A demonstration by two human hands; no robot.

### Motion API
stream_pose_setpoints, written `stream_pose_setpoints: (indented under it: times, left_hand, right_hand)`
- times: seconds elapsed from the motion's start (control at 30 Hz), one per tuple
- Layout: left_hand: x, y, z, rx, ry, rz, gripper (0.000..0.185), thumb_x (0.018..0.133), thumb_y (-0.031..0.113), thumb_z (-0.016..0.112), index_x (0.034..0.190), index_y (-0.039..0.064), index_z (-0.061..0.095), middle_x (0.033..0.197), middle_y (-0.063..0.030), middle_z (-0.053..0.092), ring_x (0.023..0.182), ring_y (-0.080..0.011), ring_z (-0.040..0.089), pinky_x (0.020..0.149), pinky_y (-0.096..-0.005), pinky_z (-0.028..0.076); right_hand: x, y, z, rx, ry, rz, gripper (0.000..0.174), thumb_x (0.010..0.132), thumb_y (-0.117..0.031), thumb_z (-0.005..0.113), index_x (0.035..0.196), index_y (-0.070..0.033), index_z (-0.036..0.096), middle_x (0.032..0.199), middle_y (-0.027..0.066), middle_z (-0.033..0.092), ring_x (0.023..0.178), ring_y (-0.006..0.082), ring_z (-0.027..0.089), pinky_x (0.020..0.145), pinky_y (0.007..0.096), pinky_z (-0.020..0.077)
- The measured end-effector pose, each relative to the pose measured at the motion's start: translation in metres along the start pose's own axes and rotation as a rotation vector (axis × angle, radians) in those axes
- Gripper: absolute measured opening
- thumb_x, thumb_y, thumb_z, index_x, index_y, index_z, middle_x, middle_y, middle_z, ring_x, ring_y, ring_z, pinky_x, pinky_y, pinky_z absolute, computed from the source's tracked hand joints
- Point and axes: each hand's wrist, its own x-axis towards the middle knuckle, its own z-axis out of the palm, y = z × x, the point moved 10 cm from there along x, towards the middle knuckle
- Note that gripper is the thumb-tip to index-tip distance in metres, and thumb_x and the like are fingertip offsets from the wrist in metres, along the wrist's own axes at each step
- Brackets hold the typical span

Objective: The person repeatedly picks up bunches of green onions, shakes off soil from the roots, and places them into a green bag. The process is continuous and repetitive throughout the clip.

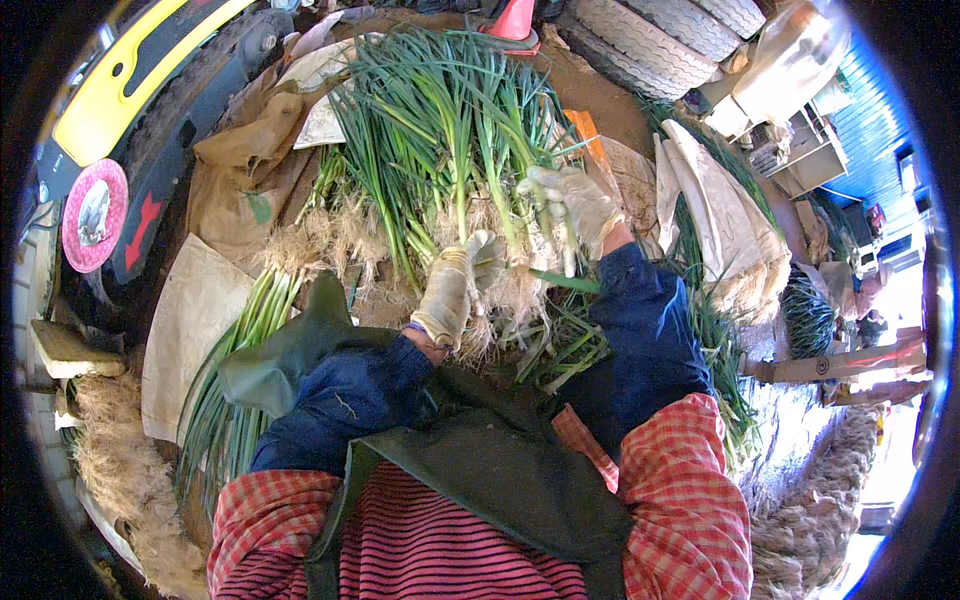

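Note:
A big heap of green onions (442, 112) with long green leaves and pale roots lies before me, leaves pointing away. My left hand (450, 289), in a whitish glove, is at the root ends; its fingers curl near a stalk, and their grip is partly hidden. My right hand (574, 202), gloved too, reaches the stems at the heap's right side, fingers bent around pale stalks. Loose leaves and stalks (570, 337) lie below it. To the left, a separate bundle of green onions (262, 307) rests with its roots towards the heap and its leaves towards me.
Brown sacking (247, 165) lies at the left, beside a yellow and black machine part (105, 97) and a pink round-rimmed object (95, 216). Tires (637, 52) and an orange cone (514, 22) stand at the back. Cloth-covered onions (720, 210) are at the right.

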Motion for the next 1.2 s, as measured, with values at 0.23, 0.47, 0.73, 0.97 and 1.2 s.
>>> stream_pose_setpoints:
  times: [0.23, 0.47, 0.73, 0.97, 1.2]
  left_hand:
    - [-0.014, -0.006, 0.042, 0.005, -0.203, 0.029, 0.046, 0.097, 0.040, 0.050, 0.127, 0.005, 0.055, 0.111, -0.0008, 0.062, 0.094, -0.0123, 0.056, 0.083, -0.0262, 0.044]
    - [-0.010, -0.033, 0.016, 0.073, -0.220, -0.153, 0.031, 0.099, 0.037, 0.046, 0.109, 0.012, 0.060, 0.093, -0.0009, 0.060, 0.084, -0.0134, 0.055, 0.077, -0.0307, 0.047]
    - [-0.028, -0.027, 0.049, -0.060, -0.327, -0.105, 0.036, 0.095, 0.033, 0.057, 0.119, 0.006, 0.059, 0.105, -0.0036, 0.064, 0.092, -0.0167, 0.060, 0.084, -0.0312, 0.048]
    - [-0.034, -0.011, 0.031, 0.293, -0.160, -0.046, 0.022, 0.091, 0.026, 0.062, 0.101, 0.007, 0.066, 0.086, 0.0018, 0.063, 0.074, -0.0097, 0.058, 0.066, -0.0241, 0.047]
    - [-0.031, -0.008, 0.034, 0.632, -0.159, 0.083, 0.020, 0.090, 0.027, 0.064, 0.087, 0.008, 0.066, 0.073, 0.0047, 0.055, 0.065, -0.0074, 0.047, 0.058, -0.0260, 0.039]
  right_hand:
    - [-0.006, 0.036, 0.051, 0.112, -0.089, 0.068, 0.028, 0.091, -0.033, 0.062, 0.093, -0.006, 0.070, 0.072, -0.0039, 0.064, 0.050, 0.0032, 0.046, 0.045, 0.0187, 0.0335]
    - [-0.010, 0.007, 0.070, 0.301, -0.135, -0.113, 0.027, 0.093, -0.026, 0.060, 0.099, -0.001, 0.068, 0.086, 0.0041, 0.067, 0.074, 0.0129, 0.060, 0.070, 0.0249, 0.0487]
    - [-0.015, 0.005, 0.055, 0.529, -0.044, -0.029, 0.025, 0.092, -0.027, 0.060, 0.088, -0.003, 0.067, 0.068, -0.0024, 0.061, 0.049, 0.0052, 0.041, 0.046, 0.0211, 0.0353]
    - [0.000, -0.013, 0.035, -0.036, 0.080, -0.287, 0.043, 0.082, -0.039, 0.071, 0.093, 0.002, 0.067, 0.077, 0.0061, 0.066, 0.065, 0.0155, 0.058, 0.059, 0.0274, 0.0475]
    - [-0.010, -0.010, -0.012, -0.537, 0.681, -0.213, 0.046, 0.077, -0.036, 0.070, 0.106, -0.001, 0.063, 0.093, 0.0224, 0.067, 0.091, 0.0370, 0.065, 0.083, 0.0400, 0.0499]
